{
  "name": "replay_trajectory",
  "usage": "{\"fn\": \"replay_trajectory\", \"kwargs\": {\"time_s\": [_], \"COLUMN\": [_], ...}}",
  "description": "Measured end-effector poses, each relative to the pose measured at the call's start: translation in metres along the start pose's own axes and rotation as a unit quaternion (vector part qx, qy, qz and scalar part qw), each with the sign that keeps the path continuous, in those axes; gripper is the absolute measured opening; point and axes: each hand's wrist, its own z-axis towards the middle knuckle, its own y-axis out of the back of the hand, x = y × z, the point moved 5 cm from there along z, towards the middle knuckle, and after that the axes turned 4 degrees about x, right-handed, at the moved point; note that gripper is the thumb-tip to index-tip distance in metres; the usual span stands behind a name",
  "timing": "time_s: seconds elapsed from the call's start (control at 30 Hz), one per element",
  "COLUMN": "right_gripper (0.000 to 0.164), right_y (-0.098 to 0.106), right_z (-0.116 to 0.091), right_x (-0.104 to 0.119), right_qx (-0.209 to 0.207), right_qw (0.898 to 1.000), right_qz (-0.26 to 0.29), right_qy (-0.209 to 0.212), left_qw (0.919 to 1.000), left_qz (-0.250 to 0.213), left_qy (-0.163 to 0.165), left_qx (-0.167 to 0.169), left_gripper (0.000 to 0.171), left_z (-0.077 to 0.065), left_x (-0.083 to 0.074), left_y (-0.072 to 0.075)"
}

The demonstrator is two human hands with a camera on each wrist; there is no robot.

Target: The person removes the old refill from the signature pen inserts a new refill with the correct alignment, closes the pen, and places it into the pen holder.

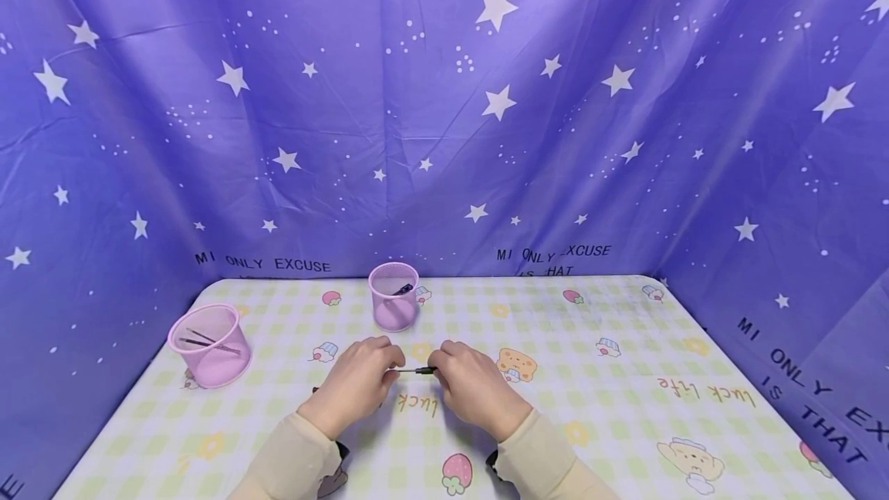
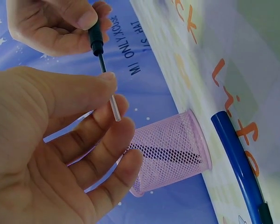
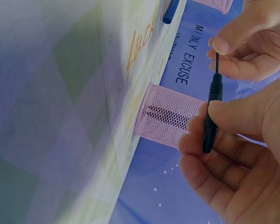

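In the head view both hands meet over the middle of the table. My left hand [image 1: 350, 384] pinches a thin pen refill [image 2: 115, 109] between thumb and fingers; its clear end pokes out past the thumb in the left wrist view. The refill's other end runs into a black pen tip section [image 3: 210, 133], a tapered piece with a ribbed collar, which my right hand [image 1: 479, 392] holds between thumb and fingers. A blue pen barrel [image 2: 238, 158] with a dark end lies on the table by the left hand, mostly hidden behind that hand in the head view.
A pink mesh cup [image 1: 394, 316] with a dark item inside stands at the back, just beyond the hands. Another pink mesh cup [image 1: 217, 370], holding several thin dark sticks, stands at the left. A checked cloth [image 1: 625, 438] covers the table; purple star curtains [image 1: 444, 137] surround it.
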Motion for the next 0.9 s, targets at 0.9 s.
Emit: {"fn": "replay_trajectory", "kwargs": {"time_s": [0.9], "right_gripper": [0.009], "right_y": [-0.0009], "right_z": [-0.0009], "right_x": [0.0015], "right_qx": [-0.004], "right_qw": [1.000], "right_qz": [-0.003], "right_qy": [0.008], "left_qw": [0.9999], "left_qz": [-0.002], "left_qy": [-0.011], "left_qx": [0.001], "left_gripper": [0.016], "left_z": [-0.0004], "left_x": [-0.0061], "left_y": [-0.0055]}}
